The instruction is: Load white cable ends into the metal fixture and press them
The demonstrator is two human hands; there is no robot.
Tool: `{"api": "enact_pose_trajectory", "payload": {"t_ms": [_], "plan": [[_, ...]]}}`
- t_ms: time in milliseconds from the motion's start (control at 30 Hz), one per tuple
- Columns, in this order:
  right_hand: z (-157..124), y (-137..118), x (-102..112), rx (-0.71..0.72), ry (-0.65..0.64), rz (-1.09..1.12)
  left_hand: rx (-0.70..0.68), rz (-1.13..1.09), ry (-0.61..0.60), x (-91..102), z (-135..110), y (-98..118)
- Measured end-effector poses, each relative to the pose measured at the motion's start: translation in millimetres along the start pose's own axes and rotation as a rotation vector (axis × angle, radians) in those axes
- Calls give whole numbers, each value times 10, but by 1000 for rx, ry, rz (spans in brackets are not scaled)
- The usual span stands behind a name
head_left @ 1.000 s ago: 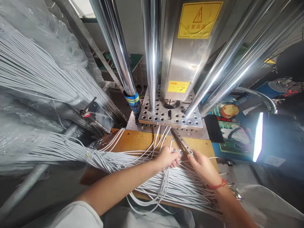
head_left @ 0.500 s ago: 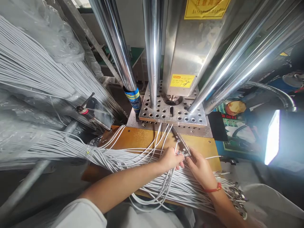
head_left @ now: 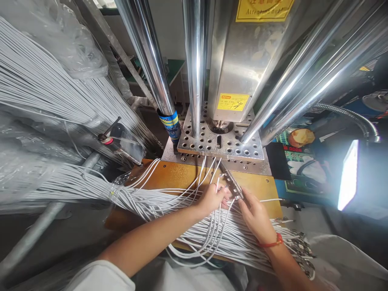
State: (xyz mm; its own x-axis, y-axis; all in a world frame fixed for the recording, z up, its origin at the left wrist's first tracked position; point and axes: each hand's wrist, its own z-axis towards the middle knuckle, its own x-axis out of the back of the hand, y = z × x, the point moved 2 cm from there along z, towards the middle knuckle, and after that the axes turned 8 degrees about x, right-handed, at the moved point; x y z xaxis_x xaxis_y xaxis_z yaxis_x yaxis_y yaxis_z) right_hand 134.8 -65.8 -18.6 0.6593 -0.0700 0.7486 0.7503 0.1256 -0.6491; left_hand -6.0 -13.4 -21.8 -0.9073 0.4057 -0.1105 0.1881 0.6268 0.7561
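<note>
My left hand [head_left: 214, 200] is closed with fingers pinched on a white cable [head_left: 217, 184], just left of a dark slotted metal bar [head_left: 232, 184]. The fingers of my right hand [head_left: 254, 212] grip that bar at its near end. The bar slants away, its far end at the front edge of the perforated press plate [head_left: 221, 151]. At the near end of the bar, another white cable [head_left: 227, 216] meets it with a small metal end. Below both hands lies a thick bundle of white cables [head_left: 182, 202]; several loop toward the table's front edge.
A tan board [head_left: 257, 182] lies under the cables. Steel columns [head_left: 197, 72] and a metal housing [head_left: 233, 68] with yellow warning labels stand behind. Cable bundles in plastic [head_left: 54, 81] fill the left. On the right are a bright lamp [head_left: 348, 176] and a bitten fruit [head_left: 301, 138].
My left hand has shifted slightly left, away from the bar. A cable end now shows at the bar's near end, where the left fingers were. My right hand stays almost still.
</note>
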Motion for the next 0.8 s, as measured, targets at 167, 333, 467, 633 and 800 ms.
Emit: {"api": "enact_pose_trajectory", "payload": {"t_ms": [167,333,467,633,800], "plan": [[11,39,-12,-31,-27,37,1,210,-70,36,9,26],[12,44,-21,-37,-29,57,-17,270,-58,0,68,-12],[1,54,-26,-34,-26,37,-11,257,-65,4,55,13],[-8,33,-37,30,-14,-34,13,228,-86,-16,34,31],[-21,-6,-37,84,2,-93,5,275,-119,-22,49,11]]}}
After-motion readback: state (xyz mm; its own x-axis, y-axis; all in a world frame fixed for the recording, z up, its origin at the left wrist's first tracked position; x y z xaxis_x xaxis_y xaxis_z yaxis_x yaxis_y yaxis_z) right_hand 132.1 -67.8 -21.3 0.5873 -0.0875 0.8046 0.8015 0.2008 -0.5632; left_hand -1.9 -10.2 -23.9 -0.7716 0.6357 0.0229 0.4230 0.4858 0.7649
